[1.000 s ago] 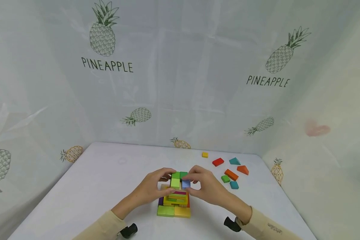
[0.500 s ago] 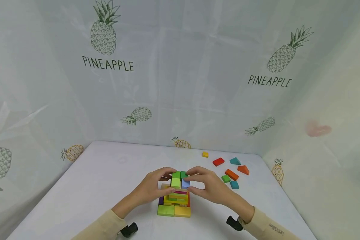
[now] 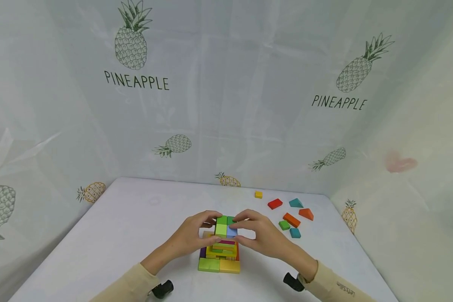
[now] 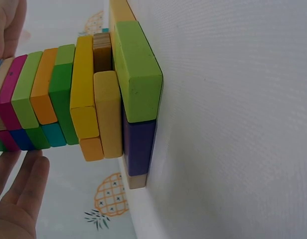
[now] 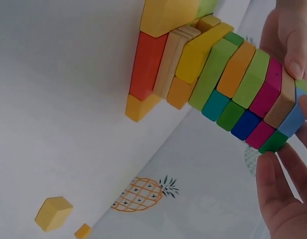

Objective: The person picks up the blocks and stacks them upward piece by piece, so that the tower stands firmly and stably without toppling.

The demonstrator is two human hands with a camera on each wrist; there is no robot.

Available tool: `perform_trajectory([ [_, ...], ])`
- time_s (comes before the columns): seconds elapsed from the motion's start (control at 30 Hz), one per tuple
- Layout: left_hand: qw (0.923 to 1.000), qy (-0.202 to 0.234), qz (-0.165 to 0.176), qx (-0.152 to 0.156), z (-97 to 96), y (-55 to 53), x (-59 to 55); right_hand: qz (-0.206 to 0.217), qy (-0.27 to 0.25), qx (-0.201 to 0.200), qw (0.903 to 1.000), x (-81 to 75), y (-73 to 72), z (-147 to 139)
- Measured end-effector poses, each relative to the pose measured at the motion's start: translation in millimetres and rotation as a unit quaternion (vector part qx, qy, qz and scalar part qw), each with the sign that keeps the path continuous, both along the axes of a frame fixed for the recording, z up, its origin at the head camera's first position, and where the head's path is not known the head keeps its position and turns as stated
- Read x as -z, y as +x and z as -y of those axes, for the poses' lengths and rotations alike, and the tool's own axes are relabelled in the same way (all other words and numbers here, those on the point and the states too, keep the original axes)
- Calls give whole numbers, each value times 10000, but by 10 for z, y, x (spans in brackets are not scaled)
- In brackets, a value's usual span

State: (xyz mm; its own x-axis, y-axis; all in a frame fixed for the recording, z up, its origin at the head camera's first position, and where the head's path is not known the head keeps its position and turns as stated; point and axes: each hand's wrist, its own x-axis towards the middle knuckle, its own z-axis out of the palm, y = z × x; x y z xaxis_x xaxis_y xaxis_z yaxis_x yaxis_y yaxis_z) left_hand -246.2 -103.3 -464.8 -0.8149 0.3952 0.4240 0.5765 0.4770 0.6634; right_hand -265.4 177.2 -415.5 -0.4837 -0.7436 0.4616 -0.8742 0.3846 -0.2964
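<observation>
A tower of coloured wooden blocks (image 3: 225, 247) stands on the table between the hands, its base wider than its upper layers. On its top layer a blue block (image 3: 232, 232) lies against a light green block (image 3: 220, 230), with a green block (image 3: 221, 219) and a dark green block (image 3: 230, 219) behind. My left hand (image 3: 190, 233) holds the left side of the top, thumb at the front and fingers at the back. My right hand (image 3: 262, 235) pinches the blue block at the right; some of its fingers reach the back side. The tower's stacked sides (image 4: 64, 94) show in the left wrist view.
To the tower's right lie several loose blocks: red (image 3: 274, 204), orange (image 3: 291, 220), green (image 3: 284, 225) and teal (image 3: 295, 233). Two triangular blocks, one teal (image 3: 296, 203) and one orange (image 3: 306, 214), lie behind them, and a yellow block (image 3: 258, 194) farther back.
The blue block has slid left under my right hand, and the gap beside the light green block has closed. My left hand has stayed nearly still at the tower.
</observation>
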Motion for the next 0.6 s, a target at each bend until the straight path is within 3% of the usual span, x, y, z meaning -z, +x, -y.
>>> perform_trajectory([
  [0.23, 10000, -20, 0, 6, 0, -11, 11, 96, -71, 96, 9999, -20, -10, -44],
  [0.33, 10000, -3, 37, 19, -7, -13, 1, 143, -314, 184, 9992, -51, -93, -130],
  [0.43, 10000, -11, 47, -18, -11, -13, -8, 63, -403, 421, 9983, -67, -285, -256],
  [0.6, 10000, -48, 34, -63, -9, 7, -13, 273, 25, 889, 9957, 28, -789, -481],
])
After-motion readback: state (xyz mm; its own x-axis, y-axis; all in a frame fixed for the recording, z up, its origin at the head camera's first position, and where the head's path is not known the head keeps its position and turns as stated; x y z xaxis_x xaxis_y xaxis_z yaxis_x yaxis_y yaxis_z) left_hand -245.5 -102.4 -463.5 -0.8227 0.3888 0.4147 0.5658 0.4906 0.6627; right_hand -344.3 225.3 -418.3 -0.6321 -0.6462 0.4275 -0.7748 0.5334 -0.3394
